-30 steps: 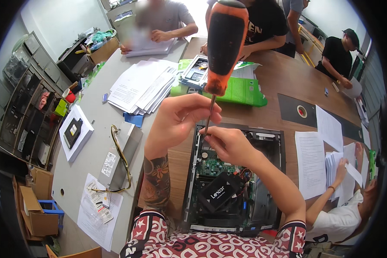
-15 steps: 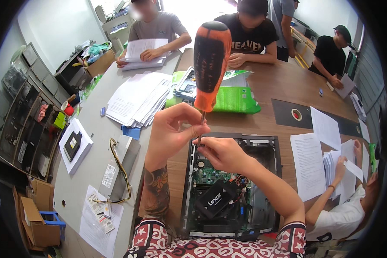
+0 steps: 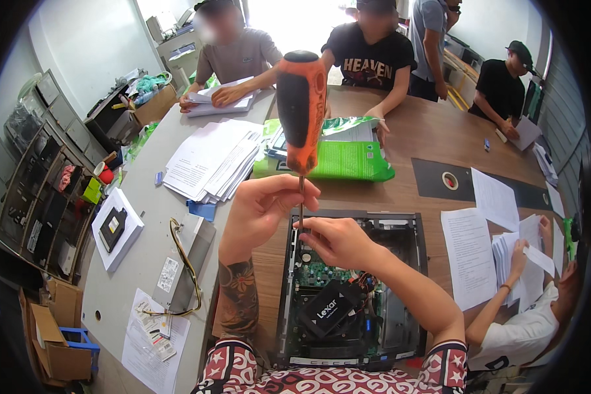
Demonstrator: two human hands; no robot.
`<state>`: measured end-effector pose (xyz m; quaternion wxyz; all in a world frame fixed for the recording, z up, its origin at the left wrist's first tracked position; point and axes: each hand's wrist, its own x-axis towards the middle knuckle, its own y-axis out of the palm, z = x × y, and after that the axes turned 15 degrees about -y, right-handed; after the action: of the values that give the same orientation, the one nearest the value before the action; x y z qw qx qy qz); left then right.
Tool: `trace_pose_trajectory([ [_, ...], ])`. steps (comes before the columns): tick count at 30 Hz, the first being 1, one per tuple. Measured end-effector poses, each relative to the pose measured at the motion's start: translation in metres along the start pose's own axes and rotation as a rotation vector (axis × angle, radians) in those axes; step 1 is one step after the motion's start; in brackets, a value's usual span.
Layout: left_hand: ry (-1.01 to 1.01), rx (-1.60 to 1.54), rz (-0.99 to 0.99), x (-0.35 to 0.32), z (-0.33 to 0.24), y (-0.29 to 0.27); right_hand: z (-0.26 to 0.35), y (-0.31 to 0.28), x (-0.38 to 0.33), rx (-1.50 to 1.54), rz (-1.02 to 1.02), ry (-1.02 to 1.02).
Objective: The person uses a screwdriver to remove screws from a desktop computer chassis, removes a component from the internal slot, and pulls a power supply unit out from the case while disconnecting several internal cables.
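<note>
Centrally, the screwdriver: an orange-and-black handled screwdriver (image 3: 300, 111) stands almost upright, handle on top, its shaft pointing down over the far left corner of an open computer case (image 3: 338, 362).
Left hand: the person's left hand (image 3: 259, 213) is beside the shaft, thumb and forefinger pinching it below the handle.
Right hand: the right hand (image 3: 338, 243) reaches over the case, its fingers drawn together at the lower end of the shaft; whether they grip it or something small there, I cannot tell, as the tip is hidden.
Inside the case: a flat black drive (image 3: 326, 308) lies at a slant, near a green circuit board (image 3: 315, 274) and a bundle of coloured cables (image 3: 364, 282).
Brown desk: the case lies on this desk (image 3: 400, 190); beyond it is a green package (image 3: 348, 161), which a co-worker's hand (image 3: 382, 128) touches.
Grey desk: on this adjoining desk (image 3: 125, 276) are a metal power supply (image 3: 184, 262) with a looped cable (image 3: 189, 253), a spread stack of papers (image 3: 207, 161) and a black unit (image 3: 112, 228) on a white box (image 3: 121, 253).
Right side: a person in white (image 3: 515, 335) handles paper sheets (image 3: 505, 253).
</note>
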<state>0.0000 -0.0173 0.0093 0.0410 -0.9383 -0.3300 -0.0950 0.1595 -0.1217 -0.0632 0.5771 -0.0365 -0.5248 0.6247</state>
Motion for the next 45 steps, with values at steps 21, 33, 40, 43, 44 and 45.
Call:
trace_pose_trajectory([
  [21,-0.006,-0.029,-0.152,-0.001,-0.004,0.003,-0.004,0.003,-0.002,-0.02,-0.022,-0.049],
  [33,0.169,0.103,-0.105,0.001,0.009,-0.006,-0.003,0.005,-0.002,-0.03,0.008,-0.062],
  [40,0.078,-0.004,-0.125,0.004,0.008,-0.002,-0.003,0.005,-0.001,-0.003,0.019,-0.035],
  [43,0.038,-0.118,-0.162,0.006,-0.001,0.012,-0.009,0.006,-0.006,-0.019,-0.009,-0.044],
  [44,0.037,-0.113,-0.169,0.003,-0.004,0.009,-0.007,0.007,-0.004,-0.012,-0.008,-0.05],
  [45,0.022,-0.06,-0.146,-0.001,-0.007,0.005,-0.005,0.007,-0.001,-0.014,-0.01,-0.063],
])
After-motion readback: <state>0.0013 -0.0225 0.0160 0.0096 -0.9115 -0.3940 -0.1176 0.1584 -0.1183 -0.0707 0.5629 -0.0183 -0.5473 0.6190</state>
